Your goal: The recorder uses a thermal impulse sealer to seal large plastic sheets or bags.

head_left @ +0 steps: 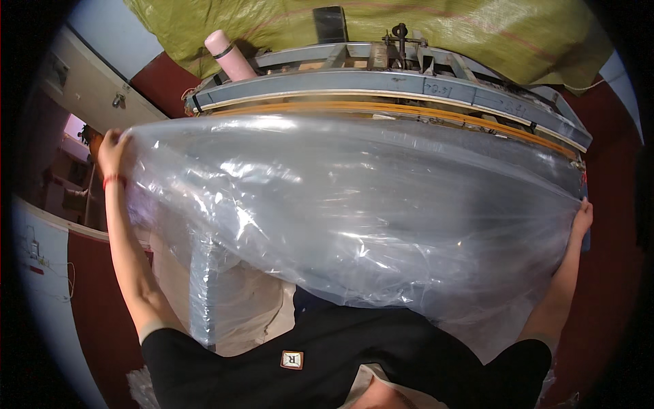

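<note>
A wide sheet of clear plastic film (327,204) stretches between my two outspread arms, shiny and wrinkled, sagging toward my body. At the far left corner my left hand (112,151) grips its edge, fingers closed, a red band on the wrist. My right hand (582,217) pinches the film's edge at the far right, beside the end of the machine. The film's upper edge runs along the front of a long grey metal frame machine (409,83). What lies beneath the film is blurred by its shine.
A pink bottle (231,56) stands on the machine's left end. Orange strips (327,108) run along its front, and a metal clamp (400,41) rises at the back. Yellow-green sheeting (477,34) hangs behind. A grey post (202,290) stands at lower left, near an open door (88,82).
</note>
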The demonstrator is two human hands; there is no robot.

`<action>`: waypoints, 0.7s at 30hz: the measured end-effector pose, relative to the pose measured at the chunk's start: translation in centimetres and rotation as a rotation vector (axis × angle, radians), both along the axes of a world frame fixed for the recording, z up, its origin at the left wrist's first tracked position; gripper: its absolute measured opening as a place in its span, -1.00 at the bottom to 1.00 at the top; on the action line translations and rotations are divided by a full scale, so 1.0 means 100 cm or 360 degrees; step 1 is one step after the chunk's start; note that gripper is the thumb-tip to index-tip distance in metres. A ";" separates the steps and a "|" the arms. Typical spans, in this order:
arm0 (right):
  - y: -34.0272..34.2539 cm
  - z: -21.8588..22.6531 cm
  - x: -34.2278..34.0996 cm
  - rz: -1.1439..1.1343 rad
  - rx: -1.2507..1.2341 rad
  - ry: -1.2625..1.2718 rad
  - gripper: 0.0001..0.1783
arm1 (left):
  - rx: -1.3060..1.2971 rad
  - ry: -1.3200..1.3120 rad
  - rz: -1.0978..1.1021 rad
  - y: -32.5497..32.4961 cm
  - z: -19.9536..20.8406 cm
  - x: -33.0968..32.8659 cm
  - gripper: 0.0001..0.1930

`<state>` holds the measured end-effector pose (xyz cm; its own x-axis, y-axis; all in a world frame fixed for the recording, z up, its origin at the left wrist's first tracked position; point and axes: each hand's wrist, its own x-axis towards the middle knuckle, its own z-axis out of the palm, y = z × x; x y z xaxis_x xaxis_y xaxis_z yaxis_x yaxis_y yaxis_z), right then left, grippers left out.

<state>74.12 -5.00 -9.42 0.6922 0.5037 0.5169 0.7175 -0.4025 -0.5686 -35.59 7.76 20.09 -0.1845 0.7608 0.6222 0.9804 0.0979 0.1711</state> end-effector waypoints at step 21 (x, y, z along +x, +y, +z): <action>-0.024 0.006 0.012 -0.0020 0.0064 0.0087 -0.52 | -0.0579 0.0337 -0.1249 0.011 -0.194 0.253 -0.56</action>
<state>75.32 -7.42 -8.83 0.7261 0.4741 0.4980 0.6800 -0.3872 -0.6227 -10.29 8.83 0.66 0.5644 0.7767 0.2796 0.7953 -0.6024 0.0679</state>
